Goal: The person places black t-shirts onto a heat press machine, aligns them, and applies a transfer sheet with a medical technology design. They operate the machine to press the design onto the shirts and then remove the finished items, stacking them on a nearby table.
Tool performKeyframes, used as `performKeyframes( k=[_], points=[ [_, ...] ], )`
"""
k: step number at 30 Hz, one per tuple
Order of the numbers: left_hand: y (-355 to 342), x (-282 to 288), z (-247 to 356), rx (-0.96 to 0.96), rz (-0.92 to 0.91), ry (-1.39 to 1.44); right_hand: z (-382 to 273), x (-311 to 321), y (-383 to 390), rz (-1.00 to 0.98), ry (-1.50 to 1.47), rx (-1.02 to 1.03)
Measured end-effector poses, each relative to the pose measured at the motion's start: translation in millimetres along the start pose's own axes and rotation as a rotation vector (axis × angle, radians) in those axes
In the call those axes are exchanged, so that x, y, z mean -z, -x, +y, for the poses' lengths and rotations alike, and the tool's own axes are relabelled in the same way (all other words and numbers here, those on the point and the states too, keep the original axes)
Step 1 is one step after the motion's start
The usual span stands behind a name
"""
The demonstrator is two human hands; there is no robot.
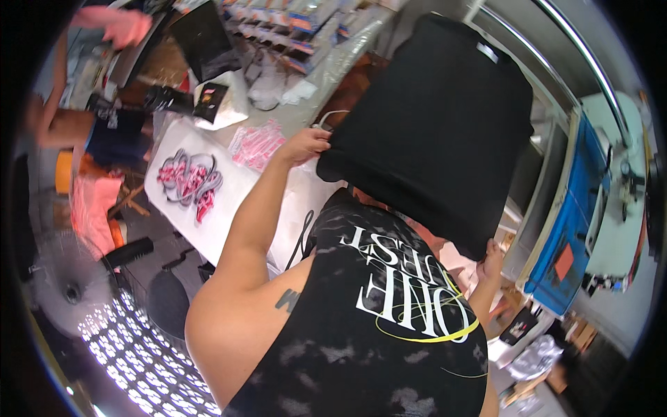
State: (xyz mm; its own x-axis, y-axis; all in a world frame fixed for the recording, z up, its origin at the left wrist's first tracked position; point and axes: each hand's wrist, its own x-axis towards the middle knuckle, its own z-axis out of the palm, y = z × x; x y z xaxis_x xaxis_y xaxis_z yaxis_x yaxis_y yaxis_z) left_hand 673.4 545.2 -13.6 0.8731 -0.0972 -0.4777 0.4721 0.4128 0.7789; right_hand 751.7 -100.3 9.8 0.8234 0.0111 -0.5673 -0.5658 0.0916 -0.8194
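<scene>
A black garment (431,125), probably a T-shirt, is stretched out nearly flat in front of me, with a small white label (488,52) near its far edge. My left hand (309,146) is closed on its near left corner. At the near right corner, the fingers of my right hand (490,260) are closed on the cloth's edge, partly hidden. What supports the garment from below is covered by it.
To the left, a white table (243,201) bears a pink-and-grey graphic print (189,179) and a pink patterned sheet (257,144). A blue-framed screen (566,229) stands at right. Behind are stacked boxes (292,28). A fan (73,292) and another person (69,128) are at left.
</scene>
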Motion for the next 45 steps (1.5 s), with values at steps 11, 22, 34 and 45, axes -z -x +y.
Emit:
performKeyframes(
  k=[11,22,34,45],
  points=[
    [52.5,38.6,-34.1,-0.186,1.149,-0.799,-65.0,-66.9,-11.5,0.512,1.197,0.481],
    [99.4,110.6,-29.3,-0.023,1.202,-1.181,-85.1,-154.5,-7.5,0.218,1.302,0.900],
    [75.5,37.3,23.8,-0.399,1.035,-0.911,-86.6,-188.7,14.0,0.292,1.177,1.159],
    [-50.5,-260.1,97.3,-0.281,-0.398,-1.109,-83.6,-216.0,32.3,-0.205,0.502,0.490]
  ],
)
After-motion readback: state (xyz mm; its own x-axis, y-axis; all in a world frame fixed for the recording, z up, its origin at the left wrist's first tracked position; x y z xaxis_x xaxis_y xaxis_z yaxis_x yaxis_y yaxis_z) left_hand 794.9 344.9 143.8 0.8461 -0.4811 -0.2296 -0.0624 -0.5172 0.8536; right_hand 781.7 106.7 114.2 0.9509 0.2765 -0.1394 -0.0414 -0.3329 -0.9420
